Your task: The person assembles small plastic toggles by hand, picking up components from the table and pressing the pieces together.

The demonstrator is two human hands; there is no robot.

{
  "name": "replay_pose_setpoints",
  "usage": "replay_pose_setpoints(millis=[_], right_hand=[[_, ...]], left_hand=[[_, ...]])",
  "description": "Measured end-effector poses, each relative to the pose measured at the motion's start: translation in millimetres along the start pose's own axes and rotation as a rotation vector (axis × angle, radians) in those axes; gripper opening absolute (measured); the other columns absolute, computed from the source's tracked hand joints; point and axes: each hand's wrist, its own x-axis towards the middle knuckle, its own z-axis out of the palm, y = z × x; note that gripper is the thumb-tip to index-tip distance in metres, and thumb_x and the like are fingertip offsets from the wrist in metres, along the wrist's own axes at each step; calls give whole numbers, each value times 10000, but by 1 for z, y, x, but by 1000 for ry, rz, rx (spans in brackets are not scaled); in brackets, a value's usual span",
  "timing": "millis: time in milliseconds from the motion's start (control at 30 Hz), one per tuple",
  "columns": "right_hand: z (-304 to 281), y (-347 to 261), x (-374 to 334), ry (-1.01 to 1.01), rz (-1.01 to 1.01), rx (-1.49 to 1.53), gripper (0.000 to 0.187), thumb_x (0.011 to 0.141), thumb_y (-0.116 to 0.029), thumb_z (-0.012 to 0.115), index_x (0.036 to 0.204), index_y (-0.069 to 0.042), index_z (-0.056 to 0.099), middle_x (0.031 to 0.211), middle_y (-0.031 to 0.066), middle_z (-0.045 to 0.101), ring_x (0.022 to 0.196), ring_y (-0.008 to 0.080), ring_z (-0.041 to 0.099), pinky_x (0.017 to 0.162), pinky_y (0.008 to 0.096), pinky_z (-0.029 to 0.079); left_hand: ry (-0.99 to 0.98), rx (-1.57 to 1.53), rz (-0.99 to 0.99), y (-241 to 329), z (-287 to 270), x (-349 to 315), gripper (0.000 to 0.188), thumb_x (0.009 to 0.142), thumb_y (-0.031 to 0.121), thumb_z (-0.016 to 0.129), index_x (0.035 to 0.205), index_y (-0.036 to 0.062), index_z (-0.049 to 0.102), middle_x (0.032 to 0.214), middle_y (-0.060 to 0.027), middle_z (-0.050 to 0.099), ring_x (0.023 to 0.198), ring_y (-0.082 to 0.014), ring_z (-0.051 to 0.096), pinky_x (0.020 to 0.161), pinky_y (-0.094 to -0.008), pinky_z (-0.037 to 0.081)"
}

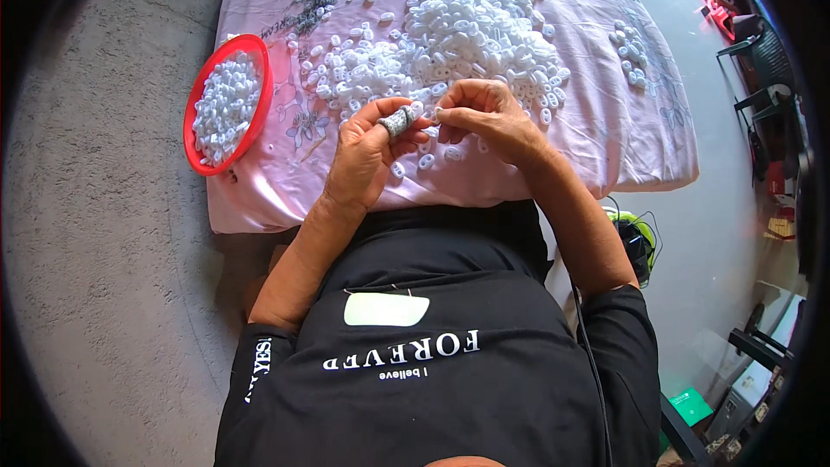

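My left hand (363,151) is closed in a pinch around a small white oval plastic piece (417,109). A grey knitted sleeve (396,123) wraps one of its digits. Close beside it, my right hand (497,121) pinches a tiny white bit (437,113), too small to make out; the two hands nearly meet. Beyond them spreads a big heap of white oval plastic pieces (484,30), many showing two holes. Loose pieces (426,161) lie on the cloth beneath my fingers. At the left, a red plastic basin (265,91) holds many similar white pieces.
A pink printed cloth (596,121) covers the table, whose near edge meets my lap. Another small cluster of pieces (631,56) lies at the right. A black chair (772,56) and a yellow-green item with cords (635,238) stand on the floor to the right.
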Motion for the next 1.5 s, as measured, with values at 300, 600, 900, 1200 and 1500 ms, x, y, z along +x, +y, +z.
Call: replay_pose_setpoints(millis=[300, 600, 900, 1200, 1500], right_hand=[[4, -2, -1, -35, 8, 38, 151, 844, -149, 660, 886, -7, 629, 741, 77, 664, 683, 125, 655, 650, 232, 519], [3, 0, 1, -24, 29, 45, 156, 841, -152, 662, 881, -6, 627, 739, 78, 659, 689, 136, 661, 634, 235, 519], [3, 1, 2, -22, 31, 60, 137, 842, -139, 648, 850, -5, 621, 732, 72, 649, 677, 138, 661, 627, 231, 518], [2, 3, 3, 3, 32, 65, 122, 832, -130, 646, 841, -9, 631, 713, 66, 648, 659, 126, 655, 618, 219, 521], [2, 1, 3, 9, 45, 49, 138, 822, -146, 660, 832, -10, 637, 716, 67, 647, 655, 129, 655, 617, 220, 525]], left_hand=[[-13, -18, 3, -1, -2, 0, 269, 922, 67, 453, 1170, -1, 532, 980, -168, 652, 861, -207, 649, 806, -311, 527], [1, -1, -15, -2, -1, 0, 273, 922, 66, 446, 1172, -4, 530, 980, -157, 651, 874, -198, 641, 803, -312, 519], [-2, 12, -24, -3, -2, 2, 279, 924, 66, 437, 1179, -5, 526, 994, -157, 649, 887, -197, 642, 813, -315, 518], [-21, -42, -20, -4, -5, 4, 262, 934, 75, 448, 1170, -10, 523, 1001, -176, 649, 872, -205, 653, 812, -318, 528], [17, 5, 4, -4, -2, 2, 255, 928, 66, 460, 1161, -13, 529, 985, -174, 653, 845, -203, 656, 804, -312, 531]])
